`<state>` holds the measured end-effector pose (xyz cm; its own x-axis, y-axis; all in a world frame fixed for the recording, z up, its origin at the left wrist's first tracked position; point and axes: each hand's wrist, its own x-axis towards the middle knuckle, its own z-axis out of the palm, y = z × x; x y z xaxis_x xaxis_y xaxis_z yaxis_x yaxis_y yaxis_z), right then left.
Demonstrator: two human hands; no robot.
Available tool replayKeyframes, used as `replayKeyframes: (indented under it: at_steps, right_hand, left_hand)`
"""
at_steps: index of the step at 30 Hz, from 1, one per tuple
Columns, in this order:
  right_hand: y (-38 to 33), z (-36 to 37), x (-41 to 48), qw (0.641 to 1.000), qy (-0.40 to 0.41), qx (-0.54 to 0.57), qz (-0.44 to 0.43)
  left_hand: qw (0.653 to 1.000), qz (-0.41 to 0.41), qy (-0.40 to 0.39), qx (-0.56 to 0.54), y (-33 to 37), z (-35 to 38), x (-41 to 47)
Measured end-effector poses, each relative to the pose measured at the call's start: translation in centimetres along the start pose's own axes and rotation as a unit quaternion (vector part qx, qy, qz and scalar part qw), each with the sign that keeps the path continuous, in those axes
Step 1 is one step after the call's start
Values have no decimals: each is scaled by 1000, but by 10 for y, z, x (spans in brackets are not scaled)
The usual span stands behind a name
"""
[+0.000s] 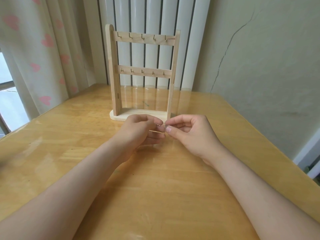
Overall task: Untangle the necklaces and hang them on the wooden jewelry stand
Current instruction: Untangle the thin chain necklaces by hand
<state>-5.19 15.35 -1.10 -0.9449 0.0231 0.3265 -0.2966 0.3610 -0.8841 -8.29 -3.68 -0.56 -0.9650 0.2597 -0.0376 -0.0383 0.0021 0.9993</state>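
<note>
Left hand, right hand pinch necklaces near stand.

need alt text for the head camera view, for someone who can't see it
Two bare hands meet over a wooden table, the left hand and right hand each pinching a fine tangled necklace chain between them. Just behind stands a wooden jewelry stand with two rows of small hooks, all bare. A heart-print curtain hangs at the left.
</note>
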Motion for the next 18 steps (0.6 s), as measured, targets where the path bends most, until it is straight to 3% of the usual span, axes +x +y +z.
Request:
replayKeyframes:
  at_steps: [5, 9, 18]
  right_hand:
    - [3, -1, 1, 999, -14, -31, -10]
    - [4, -1, 2, 997, -20, -80, -15]
    - [2, -1, 0, 998, -15, -54, 1]
  left_hand:
    - [999, 26, 35, 6, -1, -2, 0]
    - [990, 70, 61, 110, -1, -2, -2]
    - [975, 87, 71, 190, 2, 2, -7]
